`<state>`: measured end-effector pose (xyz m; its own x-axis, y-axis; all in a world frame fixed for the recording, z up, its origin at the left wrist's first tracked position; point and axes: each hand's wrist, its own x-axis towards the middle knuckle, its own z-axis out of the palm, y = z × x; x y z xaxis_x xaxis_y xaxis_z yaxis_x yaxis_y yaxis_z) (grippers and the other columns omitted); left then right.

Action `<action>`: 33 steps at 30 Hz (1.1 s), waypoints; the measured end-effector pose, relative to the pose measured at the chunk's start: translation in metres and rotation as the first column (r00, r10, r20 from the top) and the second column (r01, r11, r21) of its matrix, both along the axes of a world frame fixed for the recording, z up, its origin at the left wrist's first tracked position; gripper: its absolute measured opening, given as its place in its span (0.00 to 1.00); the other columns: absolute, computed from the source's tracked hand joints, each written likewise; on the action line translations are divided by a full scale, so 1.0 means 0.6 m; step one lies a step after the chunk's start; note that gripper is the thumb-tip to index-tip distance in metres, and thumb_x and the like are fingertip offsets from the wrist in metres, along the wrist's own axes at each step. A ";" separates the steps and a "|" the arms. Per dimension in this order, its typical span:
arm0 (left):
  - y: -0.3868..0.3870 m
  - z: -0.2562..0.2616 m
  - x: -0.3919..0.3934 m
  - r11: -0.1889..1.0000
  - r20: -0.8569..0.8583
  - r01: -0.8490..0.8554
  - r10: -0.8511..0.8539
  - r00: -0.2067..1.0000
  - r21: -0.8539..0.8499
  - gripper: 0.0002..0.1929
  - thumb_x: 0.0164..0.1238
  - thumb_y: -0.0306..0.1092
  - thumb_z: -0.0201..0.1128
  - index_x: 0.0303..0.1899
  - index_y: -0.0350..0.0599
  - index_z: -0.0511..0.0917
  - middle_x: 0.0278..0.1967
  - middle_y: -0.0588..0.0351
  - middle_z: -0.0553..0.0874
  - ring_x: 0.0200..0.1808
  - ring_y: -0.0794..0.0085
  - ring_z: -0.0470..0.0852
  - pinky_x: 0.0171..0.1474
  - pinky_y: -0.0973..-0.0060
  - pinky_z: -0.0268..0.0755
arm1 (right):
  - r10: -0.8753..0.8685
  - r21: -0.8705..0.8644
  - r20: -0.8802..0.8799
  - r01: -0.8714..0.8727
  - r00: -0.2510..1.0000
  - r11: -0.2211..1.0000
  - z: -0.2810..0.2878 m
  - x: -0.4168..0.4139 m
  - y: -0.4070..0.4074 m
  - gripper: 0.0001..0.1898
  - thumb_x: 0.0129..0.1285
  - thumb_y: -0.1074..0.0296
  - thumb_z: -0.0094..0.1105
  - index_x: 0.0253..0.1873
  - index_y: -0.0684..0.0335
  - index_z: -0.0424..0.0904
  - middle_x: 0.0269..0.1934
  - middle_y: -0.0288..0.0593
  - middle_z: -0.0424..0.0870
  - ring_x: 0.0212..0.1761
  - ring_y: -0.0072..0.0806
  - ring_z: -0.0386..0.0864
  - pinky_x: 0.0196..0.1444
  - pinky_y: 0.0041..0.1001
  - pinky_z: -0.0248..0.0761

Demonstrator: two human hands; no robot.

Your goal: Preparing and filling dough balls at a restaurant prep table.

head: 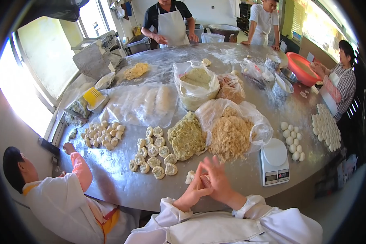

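Observation:
My left hand (194,186) and my right hand (221,180) meet above the near edge of the steel table, palms turned towards each other and fingers crossing. Whether a piece of dough lies between them is hidden. Just left of my fingers a small white lump of dough (190,177) rests on the steel. Beyond my hands sit a heap of crumbly tan filling (231,137) on a plastic bag and a mound of green filling (185,137). Left of these are several dough rounds with filled centres (154,162).
A digital kitchen scale (275,161) stands at right, near white dough balls (292,140) and flattened rounds (325,126). Dough pieces (105,134) lie left, beside a co-worker (58,195). Farther back are a bag of pale green filling (196,82), plastic-covered dough (140,103) and a red basin (303,70).

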<state>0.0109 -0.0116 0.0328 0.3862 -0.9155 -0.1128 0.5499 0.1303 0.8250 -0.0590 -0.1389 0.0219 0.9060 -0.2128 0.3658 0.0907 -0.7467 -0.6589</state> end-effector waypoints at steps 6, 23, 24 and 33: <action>-0.026 -0.012 -0.026 0.999 0.538 0.033 -0.021 0.843 -0.014 0.53 0.47 0.17 0.57 0.76 0.43 0.35 0.67 0.50 0.61 0.71 0.65 0.59 0.69 0.70 0.55 | -0.132 0.152 -0.150 0.155 0.980 0.976 -0.010 0.007 -0.008 0.38 0.68 0.40 0.50 0.70 0.67 0.59 0.73 0.63 0.52 0.76 0.63 0.47 0.69 0.65 0.41; -0.030 0.009 -0.077 0.955 0.863 -0.171 -0.132 0.487 0.243 0.21 0.56 0.26 0.67 0.53 0.33 0.75 0.49 0.41 0.82 0.54 0.52 0.81 0.56 0.63 0.72 | -0.251 0.568 -0.063 0.241 0.966 0.787 0.010 0.021 0.022 0.34 0.71 0.42 0.46 0.58 0.77 0.69 0.60 0.70 0.69 0.70 0.58 0.61 0.73 0.47 0.51; -0.015 -0.017 -0.067 0.955 0.795 -0.205 -0.049 0.605 0.214 0.23 0.56 0.26 0.67 0.56 0.35 0.74 0.50 0.42 0.81 0.55 0.54 0.80 0.56 0.64 0.72 | -0.170 0.574 -0.028 0.155 0.985 0.804 0.037 0.012 0.034 0.33 0.73 0.43 0.44 0.61 0.76 0.68 0.59 0.68 0.72 0.70 0.59 0.62 0.72 0.47 0.51; 0.025 -0.042 -0.008 0.853 0.919 -0.453 -0.072 0.387 0.257 0.22 0.55 0.20 0.62 0.54 0.37 0.77 0.47 0.46 0.84 0.52 0.64 0.82 0.51 0.71 0.75 | 0.009 0.234 0.154 -0.045 0.988 0.971 -0.009 -0.022 0.038 0.12 0.60 0.69 0.64 0.48 0.65 0.80 0.46 0.49 0.83 0.51 0.48 0.79 0.55 0.40 0.72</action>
<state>0.0060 0.0036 0.0075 0.6550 -0.7507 0.0858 -0.5089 -0.3544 0.7845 -0.0720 -0.1162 0.0163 0.8509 -0.2858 0.4407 0.2202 -0.5676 -0.7933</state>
